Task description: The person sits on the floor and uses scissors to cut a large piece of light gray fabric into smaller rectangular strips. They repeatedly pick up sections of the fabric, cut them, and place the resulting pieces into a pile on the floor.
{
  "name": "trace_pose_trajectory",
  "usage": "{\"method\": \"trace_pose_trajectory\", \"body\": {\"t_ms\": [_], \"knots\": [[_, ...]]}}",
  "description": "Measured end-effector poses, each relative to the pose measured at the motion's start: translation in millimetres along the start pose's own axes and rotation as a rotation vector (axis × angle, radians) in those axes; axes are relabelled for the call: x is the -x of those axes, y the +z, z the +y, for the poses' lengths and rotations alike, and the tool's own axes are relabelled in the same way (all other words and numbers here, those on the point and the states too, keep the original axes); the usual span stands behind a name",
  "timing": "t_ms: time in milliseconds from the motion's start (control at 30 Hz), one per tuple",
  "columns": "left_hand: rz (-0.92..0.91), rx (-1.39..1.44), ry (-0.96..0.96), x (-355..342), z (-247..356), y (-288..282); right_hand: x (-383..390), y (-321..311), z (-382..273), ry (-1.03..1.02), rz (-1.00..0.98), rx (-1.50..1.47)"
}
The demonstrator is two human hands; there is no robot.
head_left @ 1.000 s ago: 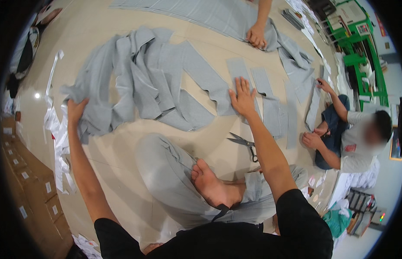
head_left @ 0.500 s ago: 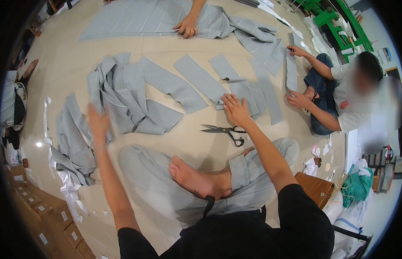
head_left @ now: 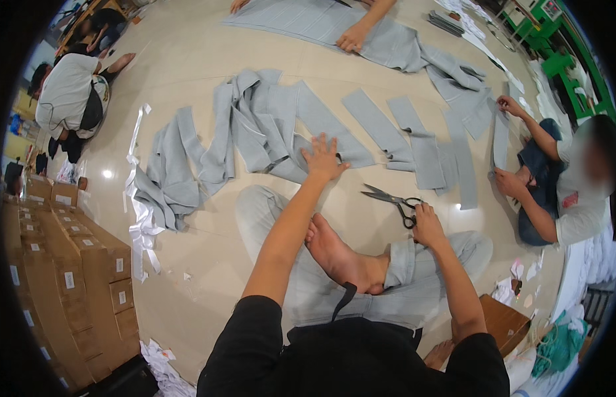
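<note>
A heap of grey fabric pieces (head_left: 245, 119) spreads across the tiled floor in front of me. My left hand (head_left: 322, 162) lies on its right part, fingers spread and holding nothing. Flat grey strips (head_left: 460, 162) lie just to the right. Black-handled scissors (head_left: 384, 197) rest on the floor near my crossed legs, and my right hand (head_left: 427, 225) has its fingers curled on their handle.
A co-worker (head_left: 579, 192) sits at right holding a strip; another's hand (head_left: 351, 38) presses long marked fabric (head_left: 288, 23) at the top. People (head_left: 66, 92) crouch upper left. Stacked cartons (head_left: 83, 278), white scraps (head_left: 145, 231) and green metal frames (head_left: 566, 79) line the sides.
My left hand has moved from the heap's left end toward its middle. My right hand has left the strips and moved down onto the scissors.
</note>
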State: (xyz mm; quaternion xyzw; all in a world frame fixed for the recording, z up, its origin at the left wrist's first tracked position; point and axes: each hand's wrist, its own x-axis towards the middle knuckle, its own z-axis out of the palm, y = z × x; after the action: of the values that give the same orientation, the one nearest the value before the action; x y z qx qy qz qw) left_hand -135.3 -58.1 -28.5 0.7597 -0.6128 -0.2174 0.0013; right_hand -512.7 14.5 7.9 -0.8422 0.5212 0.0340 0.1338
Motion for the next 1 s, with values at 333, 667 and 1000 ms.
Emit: {"method": "trace_pose_trajectory", "body": {"t_ms": [333,667,1000], "knots": [[0.077,0.064,-0.003,10.7,-11.6,22.2,-23.8,5.6,12.0,0.032,-0.282,-0.099],[-0.040,0.084,-0.074,24.3,-8.2,-0.3,-13.0,-6.6,-4.1,0.108,-0.282,-0.286],[-0.027,0.140,-0.080,25.5,-6.0,-5.6,-22.5,-35.8,-12.5,0.461,-0.631,-0.861]]}}
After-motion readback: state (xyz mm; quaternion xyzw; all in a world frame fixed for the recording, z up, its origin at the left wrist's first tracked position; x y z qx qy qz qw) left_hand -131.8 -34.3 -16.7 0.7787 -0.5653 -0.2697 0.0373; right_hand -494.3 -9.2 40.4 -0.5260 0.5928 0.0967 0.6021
